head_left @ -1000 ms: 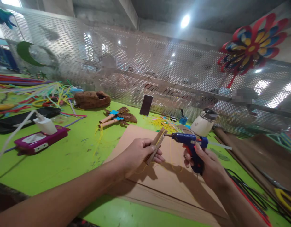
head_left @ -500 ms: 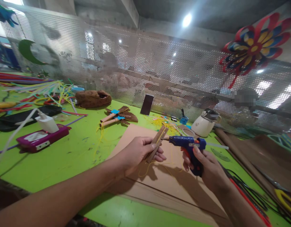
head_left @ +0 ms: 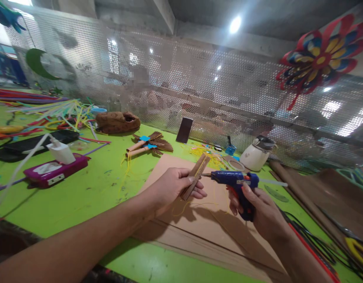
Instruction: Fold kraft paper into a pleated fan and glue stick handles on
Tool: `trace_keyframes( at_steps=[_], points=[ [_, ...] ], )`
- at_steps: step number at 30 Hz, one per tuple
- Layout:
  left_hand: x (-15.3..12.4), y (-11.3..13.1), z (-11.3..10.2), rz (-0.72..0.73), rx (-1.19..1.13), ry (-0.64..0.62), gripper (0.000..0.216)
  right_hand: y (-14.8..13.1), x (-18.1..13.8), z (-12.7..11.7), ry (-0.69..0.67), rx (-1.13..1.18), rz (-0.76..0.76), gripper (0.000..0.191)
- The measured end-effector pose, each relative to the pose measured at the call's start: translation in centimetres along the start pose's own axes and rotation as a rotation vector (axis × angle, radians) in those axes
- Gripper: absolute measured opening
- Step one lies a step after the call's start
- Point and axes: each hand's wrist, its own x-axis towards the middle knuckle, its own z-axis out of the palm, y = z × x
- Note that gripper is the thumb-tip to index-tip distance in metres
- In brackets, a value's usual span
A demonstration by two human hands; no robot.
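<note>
On the green table [head_left: 81, 198], tan card [head_left: 199, 222] is lying front and centre.
Above it, the left hand [head_left: 172, 186] and right hand [head_left: 264, 206] are both grasping: the right is gripping a glue gun [head_left: 232, 177], whose nozzle [head_left: 207, 175] is pointing at the strip [head_left: 196, 169], contact impossible to tell; the left is pinching that brown strip, tilted, over the card, yellow thread [head_left: 178, 215] looping below.

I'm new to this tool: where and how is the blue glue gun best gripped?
Grip the glue gun by its handle, probably best from the right, as the right hand does: the handle drops downward, while the metal nozzle points left toward the brown strips.
</note>
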Motion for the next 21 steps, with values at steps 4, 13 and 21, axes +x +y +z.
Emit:
trace_keyframes(
  at_steps=[4, 13, 21],
  points=[
    [-0.08, 0.19, 0.34, -0.037, 0.050, 0.027, 0.015, -0.02, 0.04, -0.05, 0.082, 0.008, -0.042, 0.031],
    [0.11, 0.17, 0.36, -0.052, 0.020, 0.017, 0.012, -0.72, -0.44, 0.53, -0.035, -0.163, 0.017, 0.039],
    [0.01, 0.29, 0.53, -0.057, 0.035, 0.034, 0.013, -0.41, 0.00, -0.17, 0.043, -0.091, -0.048, 0.033]
  ],
)
